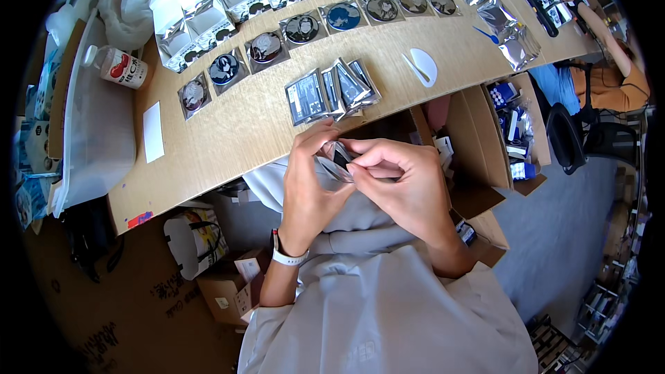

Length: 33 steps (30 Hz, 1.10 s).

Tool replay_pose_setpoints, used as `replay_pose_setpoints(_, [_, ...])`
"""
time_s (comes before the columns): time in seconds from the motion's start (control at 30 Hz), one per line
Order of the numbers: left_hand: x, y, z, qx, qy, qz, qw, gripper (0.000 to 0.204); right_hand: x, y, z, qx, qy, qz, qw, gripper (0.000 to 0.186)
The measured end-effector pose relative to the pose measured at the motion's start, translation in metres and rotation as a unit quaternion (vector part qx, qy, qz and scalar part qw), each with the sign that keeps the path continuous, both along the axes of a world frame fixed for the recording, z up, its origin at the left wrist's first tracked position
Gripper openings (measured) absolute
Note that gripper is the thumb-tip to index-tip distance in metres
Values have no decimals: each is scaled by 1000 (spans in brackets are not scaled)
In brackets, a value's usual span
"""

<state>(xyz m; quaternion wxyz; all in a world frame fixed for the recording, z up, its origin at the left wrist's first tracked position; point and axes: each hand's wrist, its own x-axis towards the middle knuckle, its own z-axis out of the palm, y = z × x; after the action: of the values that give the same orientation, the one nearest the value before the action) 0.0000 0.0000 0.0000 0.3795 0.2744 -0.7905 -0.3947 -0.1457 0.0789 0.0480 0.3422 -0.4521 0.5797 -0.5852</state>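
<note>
Foil packet (337, 168), silvery, glossy and bowed, is pinched by left fingers (313, 136) and right fingers (377, 149).

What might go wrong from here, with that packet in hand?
The silvery packet, held by the left grip and right grip, is beyond the table's front edge, so it could drop if it slips. The overlapping packet pile lies near that edge; a bump might knock some off.

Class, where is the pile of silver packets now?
In the head view, the silver packets lie upper centre on the wooden table near its edge, between the left hand and the row of round discs.
</note>
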Motion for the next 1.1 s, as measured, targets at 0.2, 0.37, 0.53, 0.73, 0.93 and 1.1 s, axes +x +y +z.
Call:
replay_pose_setpoints(0.2, [-2, -1, -10, -12, 75, 17, 997, 70, 4, 4, 13, 6, 8, -1, 1000, 10])
replay_pose_setpoints(0.37, [-4, -5, -14, -53, 98, 5, 994, 72, 2, 5, 16, 0, 36, 11, 999, 11])
replay_pose_setpoints(0.53, [-6, -5, -16, -82, 122, 4, 989, 75, 2, 6, 15, -27, 60, 22, 998, 10])
replay_pose_setpoints(0.73, [-9, -6, -18, -88, 119, 7, 989, 76, -1, 5, 15, -15, 63, 18, 998, 12])
replay_pose_setpoints(0.93, [-6, -3, -17, -87, 107, -2, 990, 77, 1, 0, 14, 2, 83, 6, 997, 27])
replay_pose_setpoints(1.1, [-4, -3, -4, -148, 30, 37, 988, 79, -1, -5, 7, -16, 128, 19, 991, 32])
